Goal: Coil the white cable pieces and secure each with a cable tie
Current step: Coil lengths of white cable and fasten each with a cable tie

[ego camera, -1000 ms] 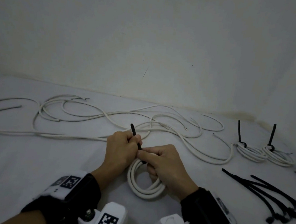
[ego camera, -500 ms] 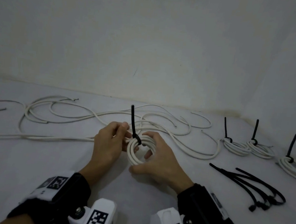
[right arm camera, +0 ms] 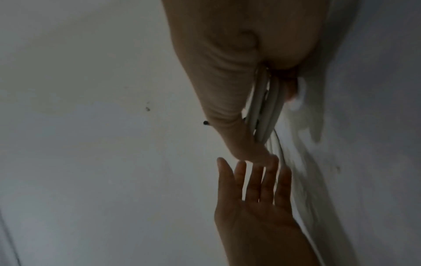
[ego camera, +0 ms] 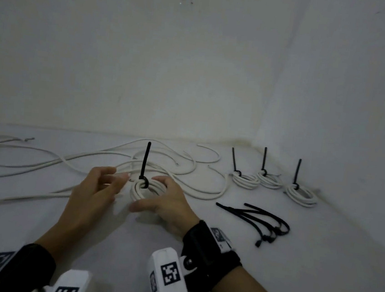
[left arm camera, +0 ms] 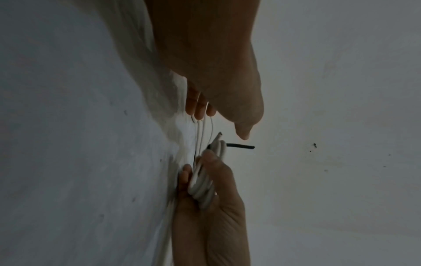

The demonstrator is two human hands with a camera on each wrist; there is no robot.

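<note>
Looking down from the head camera, a white surface meets white walls. At the centre, the right hand holds a small white cable coil, thumb at its near edge and fingers curled round its far side. A black cable tie binds the coil, its tail standing upright. The left hand hovers just left of the coil with fingers spread and relaxed, touching nothing. Loose white cable pieces sprawl behind and to the left of the hands. To the right, near the corner, three tied coils sit in a row, each with a black tail pointing up. Nearer, a bundle of spare cable ties lies flat on the surface.

From the left wrist camera, turned sideways, the left hand fills the top, fingers extended and holding nothing. Below it, the right hand grips the coil between thumb and fingers, the tie's black tail poking out sideways.

From the right wrist camera, also sideways, the right hand pinches the coil, seen edge-on, between thumb and fingers. Only the tie's tip shows beyond the thumb. Below, the left hand shows an open palm with straight fingers, close to the right thumb tip.
</note>
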